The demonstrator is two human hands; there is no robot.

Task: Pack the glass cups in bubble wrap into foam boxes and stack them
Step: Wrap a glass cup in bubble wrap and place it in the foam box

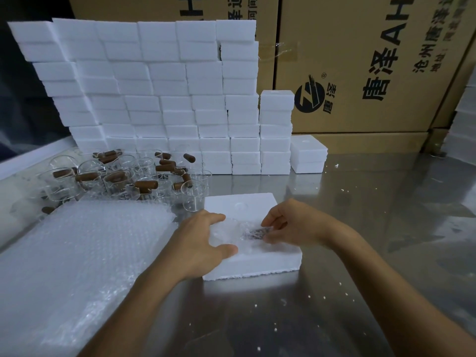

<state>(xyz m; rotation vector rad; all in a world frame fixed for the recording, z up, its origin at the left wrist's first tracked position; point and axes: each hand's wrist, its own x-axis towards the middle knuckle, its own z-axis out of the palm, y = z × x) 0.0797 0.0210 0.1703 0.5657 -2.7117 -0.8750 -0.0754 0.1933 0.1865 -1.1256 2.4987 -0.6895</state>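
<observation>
An open white foam box [257,265] lies on the steel table in front of me, its lid half [239,203] lying flat behind it. A glass cup wrapped in bubble wrap [244,231] sits in the box's cavity; its brown handle shows dimly through the wrap. My left hand [203,240] grips the wrapped cup from the left, thumb along the box's near edge. My right hand [288,222] pinches the wrapped handle end with its fingertips. A stack of bubble wrap sheets [85,253] lies at the left. Several bare glass cups with brown handles [123,176] stand behind it.
A tall wall of stacked closed foam boxes [159,99] fills the back, with lower columns [277,130] and a short stack [307,155] at its right end. Printed cardboard cartons [373,60] stand behind. Foam crumbs speckle the steel table [360,228].
</observation>
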